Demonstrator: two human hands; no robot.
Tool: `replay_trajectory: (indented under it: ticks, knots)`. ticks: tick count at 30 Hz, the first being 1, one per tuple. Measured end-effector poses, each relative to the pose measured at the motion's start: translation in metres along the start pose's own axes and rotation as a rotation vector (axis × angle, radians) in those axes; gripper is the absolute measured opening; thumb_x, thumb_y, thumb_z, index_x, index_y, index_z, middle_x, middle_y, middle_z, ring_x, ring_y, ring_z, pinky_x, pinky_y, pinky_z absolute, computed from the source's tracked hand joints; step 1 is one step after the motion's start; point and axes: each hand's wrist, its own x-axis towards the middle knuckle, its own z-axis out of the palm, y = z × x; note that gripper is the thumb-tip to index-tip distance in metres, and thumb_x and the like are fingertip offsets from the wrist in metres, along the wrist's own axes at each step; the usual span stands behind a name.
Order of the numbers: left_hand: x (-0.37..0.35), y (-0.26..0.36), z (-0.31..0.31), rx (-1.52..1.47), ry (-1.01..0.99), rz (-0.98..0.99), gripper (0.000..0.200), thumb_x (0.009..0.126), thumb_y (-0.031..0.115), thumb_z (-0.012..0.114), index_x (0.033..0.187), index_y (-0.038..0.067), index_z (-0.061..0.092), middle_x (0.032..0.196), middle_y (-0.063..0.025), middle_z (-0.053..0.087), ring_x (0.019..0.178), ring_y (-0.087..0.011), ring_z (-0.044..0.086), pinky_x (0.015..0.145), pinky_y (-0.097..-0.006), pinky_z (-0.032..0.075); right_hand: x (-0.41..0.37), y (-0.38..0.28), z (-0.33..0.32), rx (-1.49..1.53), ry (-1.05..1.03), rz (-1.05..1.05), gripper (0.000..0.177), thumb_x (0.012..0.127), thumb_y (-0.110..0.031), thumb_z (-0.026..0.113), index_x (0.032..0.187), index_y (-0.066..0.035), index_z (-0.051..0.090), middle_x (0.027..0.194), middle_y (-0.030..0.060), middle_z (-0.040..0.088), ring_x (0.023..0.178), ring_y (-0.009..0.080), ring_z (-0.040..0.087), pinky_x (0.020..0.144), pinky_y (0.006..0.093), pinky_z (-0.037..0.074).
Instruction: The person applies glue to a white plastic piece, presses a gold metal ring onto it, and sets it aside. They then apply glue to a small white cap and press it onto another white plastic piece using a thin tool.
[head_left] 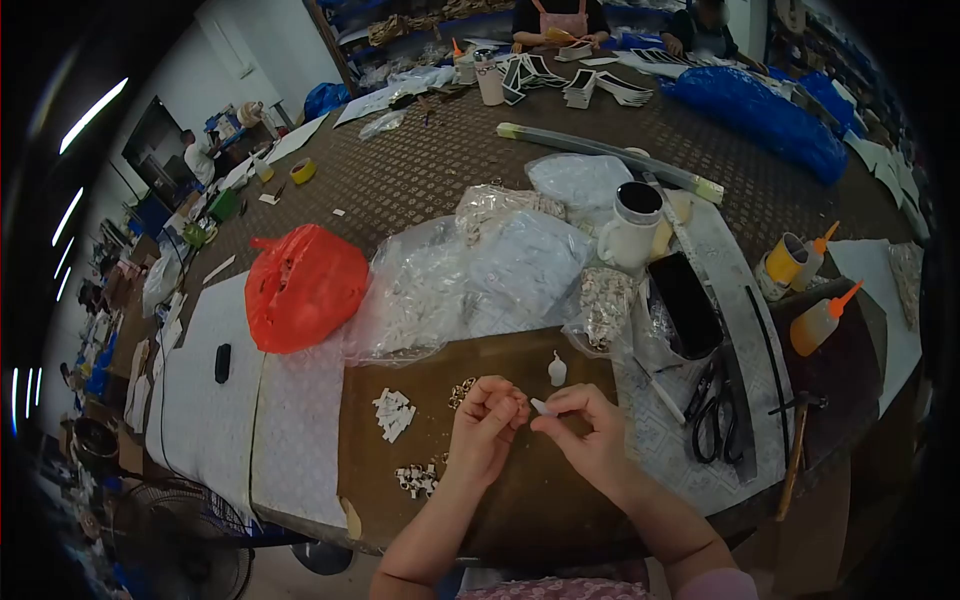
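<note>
My left hand [486,428] is closed in a pinch above the brown work mat [540,480]; what its fingertips hold, if anything, is too small to make out. Close beside it, my right hand [590,428] pinches a small white piece [541,407] between thumb and forefinger, pointed toward the left fingertips. Just beyond the hands stands a small white bottle [557,370] with a narrow tip. Left of my hands lie a pile of small white pieces [394,414], some small metal parts [461,391] and a cluster of white and dark metal pieces [416,480].
Behind the mat are a red plastic bag [305,290], clear bags of parts [425,290] and a white mug [630,232]. To the right lie a phone [685,305], scissors [712,425], a hammer [797,450] and an orange-tipped bottle [822,322]. People sit across the table.
</note>
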Motion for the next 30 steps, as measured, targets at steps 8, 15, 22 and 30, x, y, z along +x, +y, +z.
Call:
replay_trajectory:
  ticks: [8, 15, 22, 30]
  knots:
    - [0.000, -0.004, -0.001, 0.026, -0.023, 0.001, 0.017, 0.089, 0.004, 0.059, 0.105, 0.006, 0.057, 0.097, -0.0073, 0.065, 0.084, -0.0138, 0.062, 0.076, -0.0268, 0.050, 0.005, -0.008, -0.002, -0.023, -0.040, 0.014, 0.020, 0.075, 0.000, 0.074, 0.088, 0.000, 0.059, 0.091, 0.0109, 0.063, 0.083, 0.0163, 0.063, 0.074, 0.0258, 0.051]
    - [0.000, -0.002, 0.001, 0.129, 0.004, 0.043, 0.017, 0.087, 0.001, 0.061, 0.102, 0.005, 0.056, 0.096, -0.0078, 0.065, 0.082, -0.0133, 0.063, 0.074, -0.0259, 0.050, 0.007, -0.008, -0.003, -0.159, -0.033, -0.111, 0.019, 0.074, -0.001, 0.075, 0.085, -0.002, 0.060, 0.089, 0.0111, 0.063, 0.078, 0.0182, 0.064, 0.069, 0.0264, 0.051]
    - [0.002, 0.000, -0.001, 0.185, -0.020, 0.048, 0.018, 0.083, -0.003, 0.064, 0.098, 0.005, 0.057, 0.095, -0.0060, 0.064, 0.084, -0.0128, 0.063, 0.077, -0.0264, 0.050, 0.008, -0.007, -0.003, -0.223, -0.023, -0.191, 0.023, 0.071, -0.003, 0.078, 0.085, -0.005, 0.061, 0.084, 0.0085, 0.063, 0.074, 0.0198, 0.064, 0.065, 0.0273, 0.050]
    - [0.002, 0.008, -0.001, 0.441, -0.042, 0.106, 0.021, 0.083, -0.003, 0.065, 0.101, 0.004, 0.057, 0.092, -0.0052, 0.064, 0.084, -0.0126, 0.062, 0.078, -0.0261, 0.050, 0.011, -0.014, -0.006, -0.281, -0.129, -0.205, 0.024, 0.074, -0.002, 0.074, 0.096, -0.005, 0.063, 0.083, 0.0082, 0.062, 0.074, 0.0206, 0.063, 0.063, 0.0290, 0.050]
